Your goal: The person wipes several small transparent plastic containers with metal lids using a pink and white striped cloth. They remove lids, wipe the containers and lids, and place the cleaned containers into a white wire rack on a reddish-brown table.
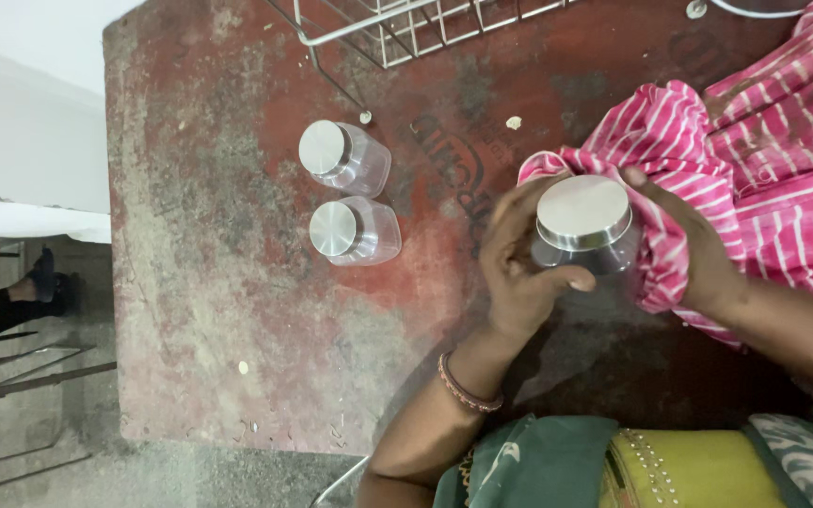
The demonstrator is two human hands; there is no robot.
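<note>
Holding a clear jar (587, 246) with a round silver lid (583, 209) over the worn red table (237, 282), near its right part. Left hand (524, 268) wrapped around the jar from the left side, fingers curled and pressed on the glass, thumb laid across the front just under the lid. Right hand (698, 249) on the other side, fingers closed on a pink cloth with white stripes (764, 160) and pushing this cloth against the jar wall, one fingertip touching the lid edge. Cloth bunched around the right side of the jar and spread further to the right on the table. Standing well apart to the left, two smaller clear jars (355, 198) with silver lids, just beside each other, both upright. Above them, at the far edge, part of a wire rack (397, 28). Thin bangle (468, 386) on the left wrist.
</note>
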